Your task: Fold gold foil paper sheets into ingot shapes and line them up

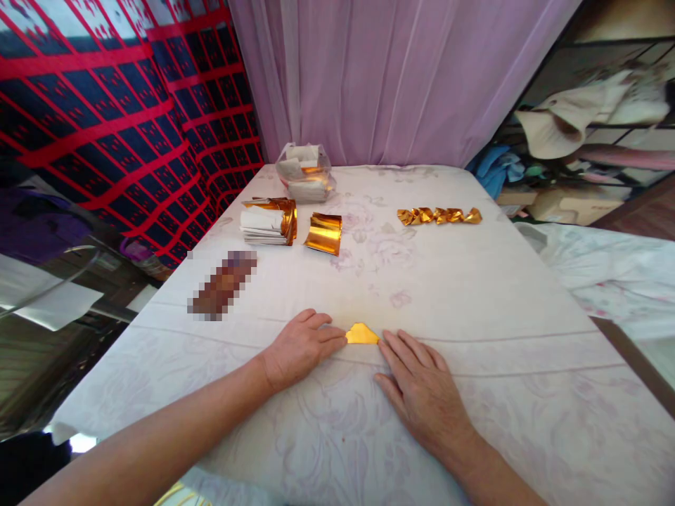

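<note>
Near the table's (474, 295) front edge, the left hand (300, 346) and right hand (422, 390) lie flat, fingertips pressing a folded gold paper (361, 334), neither hand clenched.

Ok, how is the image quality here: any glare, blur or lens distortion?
Head view: soft even light, faint shadows under the hands; the gold foil sheet throws bright glare; wide-angle bending curves the edges; one pixelated patch on the table; the folded gold paper stays sharp.
</note>
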`<state>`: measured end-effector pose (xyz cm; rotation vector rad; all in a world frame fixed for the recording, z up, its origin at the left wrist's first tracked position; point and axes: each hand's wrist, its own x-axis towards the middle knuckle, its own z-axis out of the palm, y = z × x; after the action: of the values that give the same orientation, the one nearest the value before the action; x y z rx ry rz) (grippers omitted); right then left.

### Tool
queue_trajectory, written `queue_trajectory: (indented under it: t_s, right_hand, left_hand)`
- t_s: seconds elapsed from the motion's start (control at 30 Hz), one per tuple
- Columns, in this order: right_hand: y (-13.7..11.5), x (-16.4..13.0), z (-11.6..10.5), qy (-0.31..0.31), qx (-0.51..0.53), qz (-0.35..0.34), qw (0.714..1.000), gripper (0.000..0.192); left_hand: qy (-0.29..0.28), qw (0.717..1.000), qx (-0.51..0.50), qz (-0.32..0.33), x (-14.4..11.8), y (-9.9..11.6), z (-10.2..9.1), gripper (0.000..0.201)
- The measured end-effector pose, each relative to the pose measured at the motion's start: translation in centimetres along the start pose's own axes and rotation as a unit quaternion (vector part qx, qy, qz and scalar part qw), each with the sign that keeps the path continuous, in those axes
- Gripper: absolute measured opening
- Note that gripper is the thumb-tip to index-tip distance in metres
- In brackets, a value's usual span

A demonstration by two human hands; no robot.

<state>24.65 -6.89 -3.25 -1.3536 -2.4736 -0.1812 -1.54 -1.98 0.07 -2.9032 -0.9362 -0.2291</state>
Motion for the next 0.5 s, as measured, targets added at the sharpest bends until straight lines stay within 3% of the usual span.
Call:
queue_trajectory:
  t_s: [0.33, 0.5]
  right_hand:
    - [-0.3, 0.1, -0.1, -0.005, 0.007, 0.018, 1.000, 0.037]
    - [-0.4, 0.1, 0.0, 0.009, 0.007, 0.018, 1.000, 0.037]
  left_hand:
    - [0.003, 1.000, 0.009, -0.015, -1.1, -0.1, -0.2, 0.024]
    - [0.015, 0.998, -0.020, -0.049, 0.6, 1.1, -0.8, 0.018]
